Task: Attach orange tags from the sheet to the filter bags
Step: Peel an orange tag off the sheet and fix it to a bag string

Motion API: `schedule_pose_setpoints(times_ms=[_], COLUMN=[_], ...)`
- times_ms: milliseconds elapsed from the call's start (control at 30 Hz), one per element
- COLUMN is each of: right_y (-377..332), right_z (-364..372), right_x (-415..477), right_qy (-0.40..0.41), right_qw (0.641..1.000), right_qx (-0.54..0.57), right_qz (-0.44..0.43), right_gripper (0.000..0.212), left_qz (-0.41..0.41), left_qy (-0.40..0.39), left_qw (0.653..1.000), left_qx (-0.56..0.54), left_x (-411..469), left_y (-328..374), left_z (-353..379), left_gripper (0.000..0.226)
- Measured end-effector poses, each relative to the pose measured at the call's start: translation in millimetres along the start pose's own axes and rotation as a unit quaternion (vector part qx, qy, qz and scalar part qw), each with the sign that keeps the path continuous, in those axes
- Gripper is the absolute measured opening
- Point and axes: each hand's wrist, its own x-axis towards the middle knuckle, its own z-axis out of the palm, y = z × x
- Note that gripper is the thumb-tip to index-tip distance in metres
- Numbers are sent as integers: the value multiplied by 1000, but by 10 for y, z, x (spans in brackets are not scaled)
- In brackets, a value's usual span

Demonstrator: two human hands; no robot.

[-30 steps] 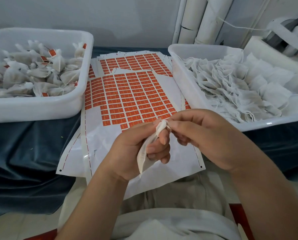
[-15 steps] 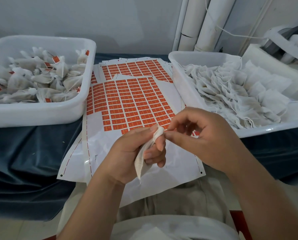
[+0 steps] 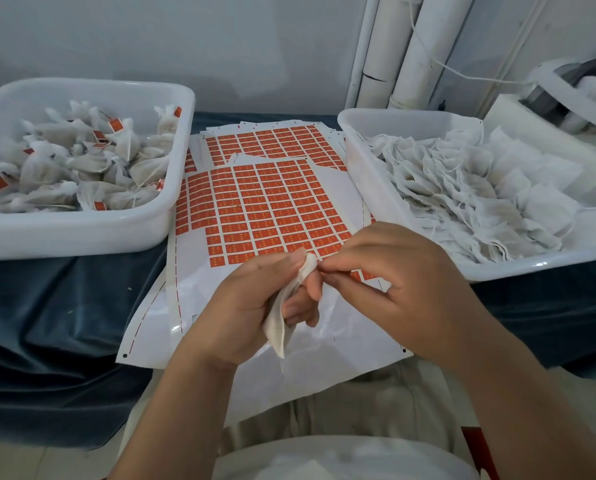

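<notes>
The left hand [image 3: 255,306] grips a white filter bag [image 3: 278,329]. Its thumb lies along the top of the bag, its fingers curl round the front, and the lower end of the bag hangs below the palm. The right hand [image 3: 404,285] meets it from the right. Its thumb and forefinger are pinched together at the bag's top corner, and the other fingers are bent underneath. What lies between the two tips is too small to tell. Both forearms reach up from the bottom edge, above a lap in pale cloth.

Both hands are raised over the near, stripped part of a sheet of orange tags [image 3: 265,206] and hide its last rows on the right. A second sheet [image 3: 272,143] lies under it, further back. The sheets rest on a table [image 3: 64,306] draped in dark blue cloth, and their near edge hangs over towards the lap.

To the left, a white tub [image 3: 82,233] holds tied bags [image 3: 82,164] with orange tags on them. To the right, another white tub [image 3: 532,265] is piled with flat untagged bags [image 3: 480,202] and loose strings. Behind it, white pipes [image 3: 411,46] stand against the wall, and a white machine [image 3: 573,88] sits at the far right.
</notes>
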Motion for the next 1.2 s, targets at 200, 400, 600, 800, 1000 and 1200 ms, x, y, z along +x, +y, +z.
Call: schedule_pose_setpoints(times_ms=[200, 400, 600, 800, 1000, 1200], right_y=[12, -57, -36, 58, 134, 182], right_z=[46, 43, -65, -98, -35, 19], right_x=[-19, -18, -17, 14, 12, 1], right_qy=[14, 33, -48, -122, -110, -99], right_qw=[999, 998, 979, 922, 877, 849], right_qx=[-45, -41, 68, 258, 364, 406], right_qz=[-27, 38, 184, 261, 292, 324], right_gripper=[13, 18, 9, 16, 13, 29], left_qz=[-11, -39, -10, 2, 2, 4], left_qy=[-3, 51, 167, 194, 177, 199], left_qw=[1000, 987, 946, 959, 962, 952], left_qx=[25, 149, 277, 207, 210, 234], left_x=[-24, -48, -10, 38, 13, 5], left_y=[54, 163, 214, 166, 195, 211], left_z=[27, 86, 181, 321, 307, 328], left_gripper=[42, 41, 38, 35, 29, 36])
